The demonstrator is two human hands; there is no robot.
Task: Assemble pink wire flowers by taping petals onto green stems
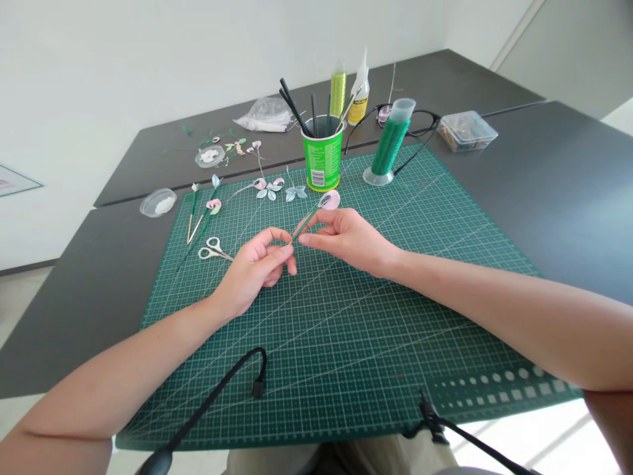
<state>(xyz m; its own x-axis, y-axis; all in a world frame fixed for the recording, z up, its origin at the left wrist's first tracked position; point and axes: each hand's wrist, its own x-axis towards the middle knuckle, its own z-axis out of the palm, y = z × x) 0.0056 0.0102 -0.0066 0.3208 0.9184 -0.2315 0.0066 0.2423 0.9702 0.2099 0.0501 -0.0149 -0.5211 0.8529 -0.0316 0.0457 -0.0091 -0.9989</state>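
A small flower with a pale pink petal head [329,200] on a thin green-wrapped stem [305,225] is held above the cutting mat [376,330], tilted up to the right. My left hand [257,264] pinches the stem's lower end between thumb and index finger. Close above that, the fingertips of my right hand [341,237] close around the stem, with the petals beyond them. Whether a thread is also between the right fingertips is too small to tell. White-handled scissors [212,249] lie just left of my left hand, their blades partly behind it.
Finished stems [198,214] and pale petal pieces [270,190] lie at the mat's far left. Behind my hands stand a green cup [322,158] of sticks, a green thread spool [390,148] and a glue bottle [359,95]. Eyeglasses [425,125] and a plastic box [467,130] sit farther right.
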